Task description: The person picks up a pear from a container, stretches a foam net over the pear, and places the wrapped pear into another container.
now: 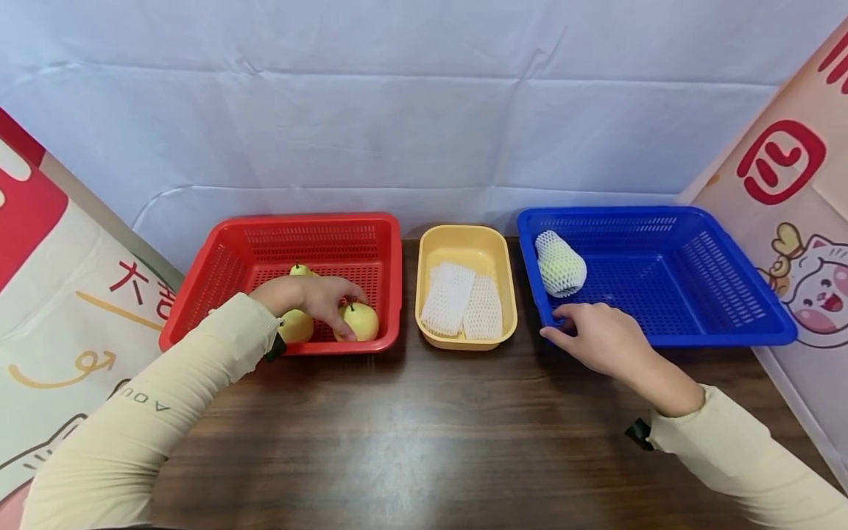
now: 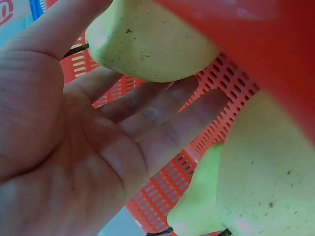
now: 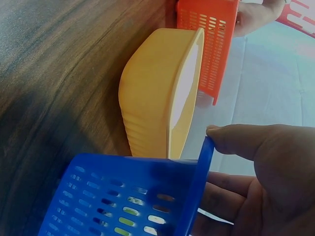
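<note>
My left hand (image 1: 316, 298) reaches into the red basket (image 1: 395, 287) and holds a yellow-green pear (image 1: 361, 322) near its front right corner. In the left wrist view, thumb and fingers lie on opposite sides of that pear (image 2: 147, 42). Other pears (image 1: 296, 326) lie beside and behind this hand, partly hidden by it. At the near left corner of the blue basket (image 1: 689, 341), my right hand (image 1: 606, 338) grips the rim, thumb outside and fingers inside. A pear in a white foam net (image 1: 561, 265) lies at that basket's left side.
Between the baskets stands a yellow tub (image 1: 467, 344) with white foam nets (image 1: 449, 298) lying flat in it. All three containers sit along the back of a brown wooden table (image 1: 411, 434). A pale cloth (image 1: 397, 132) hangs behind, with printed panels (image 1: 808, 272) at both sides.
</note>
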The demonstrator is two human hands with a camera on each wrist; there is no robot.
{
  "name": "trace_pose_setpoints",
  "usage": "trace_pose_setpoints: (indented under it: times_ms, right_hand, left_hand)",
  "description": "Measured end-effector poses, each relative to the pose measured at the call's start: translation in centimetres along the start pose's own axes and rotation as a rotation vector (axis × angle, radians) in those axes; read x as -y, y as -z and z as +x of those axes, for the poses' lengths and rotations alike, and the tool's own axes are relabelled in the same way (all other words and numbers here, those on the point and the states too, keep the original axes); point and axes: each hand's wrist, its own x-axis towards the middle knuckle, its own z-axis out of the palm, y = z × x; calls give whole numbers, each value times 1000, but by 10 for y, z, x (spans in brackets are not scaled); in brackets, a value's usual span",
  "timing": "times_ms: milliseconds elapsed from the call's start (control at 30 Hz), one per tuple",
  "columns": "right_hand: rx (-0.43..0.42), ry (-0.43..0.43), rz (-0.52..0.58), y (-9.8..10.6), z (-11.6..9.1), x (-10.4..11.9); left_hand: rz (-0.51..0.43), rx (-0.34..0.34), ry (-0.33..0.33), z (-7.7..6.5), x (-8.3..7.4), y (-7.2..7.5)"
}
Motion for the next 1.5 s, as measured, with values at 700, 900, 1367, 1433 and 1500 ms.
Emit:
trace_pose_setpoints:
  times_ms: [700,900,1367,1433,1500]
  right_hand:
    - [5,-4,-6,0,0,0]
    - [7,-1,-8,0,0,0]
    - [6,2,-15,0,1,-1]
    - [3,3,-15,0,1,-1]
    - [1,6,-16,0,0,-1]
  left_hand:
    - [67,11,8,4,-3,1]
    - [90,32,30,7,-5,1]
    - [114,60,43,8,-8,5]
    - [118,67,47,7,-8,6]
    - [120,74,49,7,-8,7]
